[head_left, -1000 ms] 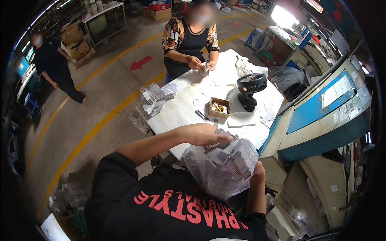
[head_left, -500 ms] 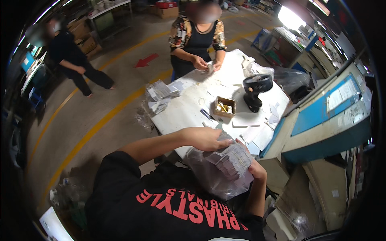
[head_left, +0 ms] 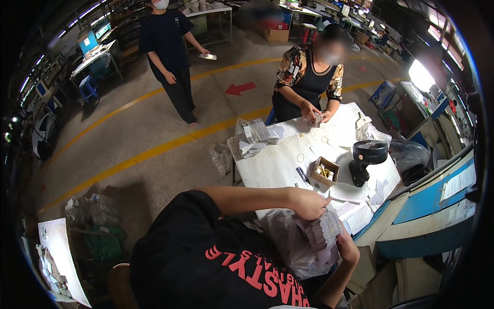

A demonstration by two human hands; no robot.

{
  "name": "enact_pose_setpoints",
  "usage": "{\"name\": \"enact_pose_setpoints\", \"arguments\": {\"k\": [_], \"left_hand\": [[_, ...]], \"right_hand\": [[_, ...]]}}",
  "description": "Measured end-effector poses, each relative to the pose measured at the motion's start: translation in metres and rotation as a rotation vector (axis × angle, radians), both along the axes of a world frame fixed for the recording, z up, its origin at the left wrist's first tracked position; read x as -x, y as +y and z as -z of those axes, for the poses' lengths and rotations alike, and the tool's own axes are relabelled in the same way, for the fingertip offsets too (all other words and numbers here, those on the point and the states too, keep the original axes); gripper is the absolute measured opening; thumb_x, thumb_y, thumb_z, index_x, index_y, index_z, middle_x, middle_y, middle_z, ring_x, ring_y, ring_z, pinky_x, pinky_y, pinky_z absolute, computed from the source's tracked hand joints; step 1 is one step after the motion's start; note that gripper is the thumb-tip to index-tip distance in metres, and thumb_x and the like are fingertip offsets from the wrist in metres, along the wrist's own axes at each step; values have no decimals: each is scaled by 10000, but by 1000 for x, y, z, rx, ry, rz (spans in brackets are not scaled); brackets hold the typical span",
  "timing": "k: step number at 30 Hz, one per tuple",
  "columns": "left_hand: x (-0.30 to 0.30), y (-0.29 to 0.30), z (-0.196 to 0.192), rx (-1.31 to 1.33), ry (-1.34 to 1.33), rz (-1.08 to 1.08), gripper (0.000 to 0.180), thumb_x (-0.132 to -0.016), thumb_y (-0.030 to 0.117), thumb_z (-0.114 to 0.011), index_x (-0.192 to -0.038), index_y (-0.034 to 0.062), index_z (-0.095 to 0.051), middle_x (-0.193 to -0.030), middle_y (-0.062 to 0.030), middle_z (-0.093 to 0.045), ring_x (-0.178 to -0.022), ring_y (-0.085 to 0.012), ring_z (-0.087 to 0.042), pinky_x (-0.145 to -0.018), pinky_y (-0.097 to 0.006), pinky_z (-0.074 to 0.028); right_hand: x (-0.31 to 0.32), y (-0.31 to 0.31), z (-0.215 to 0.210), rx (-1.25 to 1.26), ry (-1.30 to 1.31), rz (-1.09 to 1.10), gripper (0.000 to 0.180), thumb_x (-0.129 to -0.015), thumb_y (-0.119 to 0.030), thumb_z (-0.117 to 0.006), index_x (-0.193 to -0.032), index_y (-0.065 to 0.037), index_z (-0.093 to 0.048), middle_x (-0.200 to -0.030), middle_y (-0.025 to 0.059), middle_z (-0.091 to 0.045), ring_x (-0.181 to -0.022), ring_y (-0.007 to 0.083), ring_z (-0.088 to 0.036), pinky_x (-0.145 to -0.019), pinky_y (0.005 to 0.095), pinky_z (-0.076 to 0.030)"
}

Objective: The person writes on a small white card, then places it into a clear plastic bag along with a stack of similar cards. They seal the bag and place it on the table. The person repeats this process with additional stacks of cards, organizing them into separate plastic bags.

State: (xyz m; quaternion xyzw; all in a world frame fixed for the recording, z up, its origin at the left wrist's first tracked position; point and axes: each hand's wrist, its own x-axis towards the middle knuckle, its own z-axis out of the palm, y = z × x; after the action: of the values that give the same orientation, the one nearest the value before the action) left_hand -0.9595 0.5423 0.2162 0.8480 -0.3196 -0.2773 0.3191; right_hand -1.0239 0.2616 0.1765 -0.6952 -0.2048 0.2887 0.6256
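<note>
A thick stack of thin grey-white cut pieces [head_left: 325, 230] is between my hands at the near edge of the table, partly inside a clear plastic bag [head_left: 288, 242]. My left hand [head_left: 307, 204] reaches across from the left and grips the stack's upper end. Along its right side my right hand [head_left: 348, 248] is closed round it, some fingers hidden behind the pieces. The layered edges face up toward me. The bag hangs loosely below, against my dark shirt.
On the white table [head_left: 272, 172] are a small box of odds and ends [head_left: 324, 171], a black fan [head_left: 369, 154], a dark slim tool [head_left: 302, 175] and bundled pieces [head_left: 254, 135]. A seated co-worker [head_left: 314, 77] handles small pieces opposite. Another person [head_left: 167, 51] stands on the left. A blue-and-cream machine [head_left: 432, 211] borders the right.
The view has swung left, so the table appears farther right. My hands still hold the stack, now more upright. The standing person has come closer into view with a pale flat thing in one hand.
</note>
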Motion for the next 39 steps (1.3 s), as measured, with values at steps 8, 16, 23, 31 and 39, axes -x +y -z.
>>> {"name": "enact_pose_setpoints", "arguments": {"k": [8, 16, 23, 31, 39], "left_hand": [[-2, 15, -15, -108, 28, 153, 649, -1065, 221, -424, -1615, -73, -245, -1334, -356, -618, -1235, -461, -620, -1059, -474, -478], [0, 16, 4, -70, -45, 45, 595, -1045, 213, -454, -1589, 7, -332, -1031, -315, -720, -920, -471, -707, -839, -525, -539], [9, 32, -18, -148, -157, 76, 467, -1062, 315, -488, -1449, 53, -502, -908, -290, -721, -819, -483, -703, -785, -567, -543], [19, 45, -38, 133, -240, 56, 348, -1058, 314, -542, -1273, 52, -621, -943, -252, -730, -914, -453, -710, -836, -519, -561], [-12, 27, 17, 175, -575, -167, 375, -992, 251, -619, -1302, 39, -626, -1076, -226, -730, -1015, -397, -714, -908, -464, -557]], "right_hand": [[5, -18, 34, 86, 2, 79, 814, -1098, -537, -412, -1601, 90, -287, -1620, 187, -399, -1500, 288, -358, -1250, 388, -228], [-7, -9, 30, 466, -12, 174, 747, -1151, -515, -244, -1541, 103, -399, -1544, 194, -505, -1448, 283, -433, -1214, 358, -306], [-14, -31, 52, 252, -29, 59, 895, -1068, -646, -429, -1581, 82, -328, -1601, 185, -432, -1466, 287, -402, -1213, 380, -302], [-24, -21, 42, 119, 88, -49, 1239, -768, -662, -858, -1595, 63, -288, -1561, 153, -449, -1441, 263, -413, -1213, 386, -312], [-23, -12, 28, 11, 241, -62, 1187, -683, -301, -996, -1590, 58, -320, -1530, 127, -495, -1424, 244, -453, -1214, 389, -324]]}}
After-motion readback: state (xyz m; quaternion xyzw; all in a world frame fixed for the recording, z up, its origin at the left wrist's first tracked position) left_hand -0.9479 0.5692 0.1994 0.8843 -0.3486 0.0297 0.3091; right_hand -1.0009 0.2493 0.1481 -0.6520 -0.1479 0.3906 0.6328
